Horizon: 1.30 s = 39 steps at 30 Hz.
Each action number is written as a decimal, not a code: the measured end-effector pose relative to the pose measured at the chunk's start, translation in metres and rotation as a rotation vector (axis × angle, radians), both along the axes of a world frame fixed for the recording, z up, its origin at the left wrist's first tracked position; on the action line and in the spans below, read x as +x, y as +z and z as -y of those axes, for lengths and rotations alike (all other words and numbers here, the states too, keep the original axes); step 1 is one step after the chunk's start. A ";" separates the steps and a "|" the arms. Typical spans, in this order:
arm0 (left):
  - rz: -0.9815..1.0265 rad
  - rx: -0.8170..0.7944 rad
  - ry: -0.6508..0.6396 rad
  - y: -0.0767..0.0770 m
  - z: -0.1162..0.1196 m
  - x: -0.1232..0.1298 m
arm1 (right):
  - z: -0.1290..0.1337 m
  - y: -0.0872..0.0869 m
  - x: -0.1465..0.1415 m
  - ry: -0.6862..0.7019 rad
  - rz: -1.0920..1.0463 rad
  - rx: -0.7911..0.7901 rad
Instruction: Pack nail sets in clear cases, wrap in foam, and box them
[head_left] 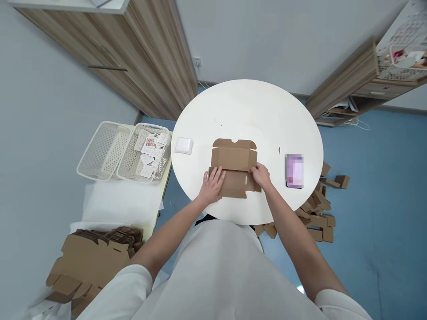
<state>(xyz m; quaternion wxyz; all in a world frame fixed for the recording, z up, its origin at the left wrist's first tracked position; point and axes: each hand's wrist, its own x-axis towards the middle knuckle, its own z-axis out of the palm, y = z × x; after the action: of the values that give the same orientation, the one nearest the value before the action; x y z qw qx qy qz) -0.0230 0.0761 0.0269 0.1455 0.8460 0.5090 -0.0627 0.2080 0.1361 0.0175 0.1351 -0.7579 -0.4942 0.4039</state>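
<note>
A flat, unfolded brown cardboard box (233,159) lies on the round white table (247,111), its notched lid flap pointing away from me. My left hand (212,184) rests on the box's lower left part, with the fingers stretched out and spread. At the right side, my right hand (261,174) has its fingers closed at the side flap, near the crease between the two panels. The fingertips there are partly hidden.
On the table are a white packet (183,145) and a blurred purple item (294,171). Left stand white baskets (103,149), one holding cards, and stacked flat cardboard (90,258). Folded boxes (316,215) are heaped on the floor at right. A wooden cabinet (147,49) rises behind.
</note>
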 end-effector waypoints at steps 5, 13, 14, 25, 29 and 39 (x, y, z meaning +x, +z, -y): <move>-0.067 -0.035 -0.115 0.000 -0.019 -0.003 | 0.006 0.008 -0.003 0.038 0.044 -0.067; 0.008 -0.052 -0.195 -0.002 -0.039 -0.002 | 0.024 0.010 -0.006 0.140 0.345 0.201; 0.012 -0.051 -0.199 -0.002 -0.039 -0.002 | 0.030 0.010 -0.008 0.236 0.367 0.272; 0.192 -0.074 0.226 -0.008 0.019 -0.032 | 0.085 -0.011 -0.032 0.803 0.451 0.168; 0.446 -0.290 0.651 -0.026 0.044 -0.054 | 0.089 -0.016 -0.032 0.810 0.377 0.159; 0.781 -0.488 0.811 -0.050 0.045 -0.051 | 0.094 -0.017 -0.038 0.748 0.297 0.152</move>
<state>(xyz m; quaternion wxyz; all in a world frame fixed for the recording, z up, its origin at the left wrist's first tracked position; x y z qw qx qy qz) -0.0743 0.0310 -0.0234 0.5232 0.4877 0.6703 0.1977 0.1702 0.0421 0.0005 -0.0382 -0.5638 -0.7783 0.2737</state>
